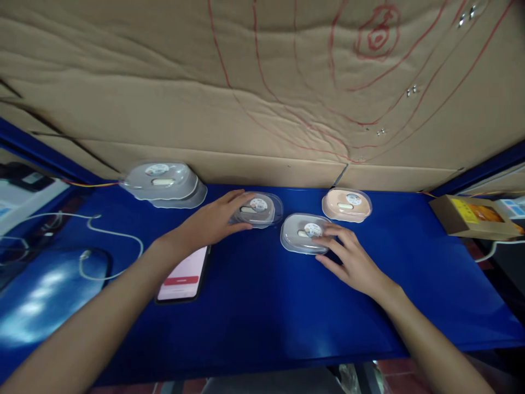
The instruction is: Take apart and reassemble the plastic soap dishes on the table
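My left hand [219, 219] grips the left end of a grey oval plastic box with a clear lid [266, 218], thumb in front and fingers over the lid. The fingers of my right hand [346, 257] lie over the right end of a paler grey lidded box [295, 241], its thumb at the front edge. Both boxes rest on the blue table, a small distance apart. Each lid carries a round label and a white oblong piece. Behind my right hand stands a peach lidded box [334, 210], untouched.
Grey lidded boxes [164, 189] are stacked at the back left. A phone [184, 276] lies under my left forearm, near a white cable [118, 235]. A cardboard box [463, 219] stands at the right. Cardboard panels [164, 104] with red drawn lines wall off the blue table [254, 312].
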The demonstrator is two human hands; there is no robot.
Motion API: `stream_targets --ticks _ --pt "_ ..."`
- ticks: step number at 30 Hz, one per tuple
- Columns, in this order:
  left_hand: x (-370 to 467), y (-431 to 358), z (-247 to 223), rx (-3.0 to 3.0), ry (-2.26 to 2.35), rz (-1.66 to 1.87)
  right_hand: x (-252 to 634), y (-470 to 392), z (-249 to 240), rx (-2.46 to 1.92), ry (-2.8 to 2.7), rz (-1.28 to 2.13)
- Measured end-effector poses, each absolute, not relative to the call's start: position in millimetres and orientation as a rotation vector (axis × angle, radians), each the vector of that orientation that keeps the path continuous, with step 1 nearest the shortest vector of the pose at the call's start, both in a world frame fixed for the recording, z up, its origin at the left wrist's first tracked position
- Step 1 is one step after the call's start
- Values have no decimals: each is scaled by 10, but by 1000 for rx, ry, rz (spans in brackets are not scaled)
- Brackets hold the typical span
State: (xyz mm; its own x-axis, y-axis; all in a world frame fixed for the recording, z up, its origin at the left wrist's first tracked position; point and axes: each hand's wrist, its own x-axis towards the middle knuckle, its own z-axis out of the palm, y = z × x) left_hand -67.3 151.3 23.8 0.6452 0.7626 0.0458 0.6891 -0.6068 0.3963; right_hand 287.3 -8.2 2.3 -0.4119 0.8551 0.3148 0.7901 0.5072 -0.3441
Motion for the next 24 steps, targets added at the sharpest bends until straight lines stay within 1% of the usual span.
stream_targets --ticks 5,15,20,24 --pt "-814 1539 277 2449 1124 465 2893 -92 -13 -1366 -2271 239" --pt "-1003 1728 166 2247 1102 463 2873 -89 -30 -1410 -2256 273" --pt "-1008 1772 156 2270 1085 499 2864 -90 -27 -1426 -2244 295" --pt "-1015 1811 154 2290 1093 457 2853 -94 -22 -1446 -2228 306"
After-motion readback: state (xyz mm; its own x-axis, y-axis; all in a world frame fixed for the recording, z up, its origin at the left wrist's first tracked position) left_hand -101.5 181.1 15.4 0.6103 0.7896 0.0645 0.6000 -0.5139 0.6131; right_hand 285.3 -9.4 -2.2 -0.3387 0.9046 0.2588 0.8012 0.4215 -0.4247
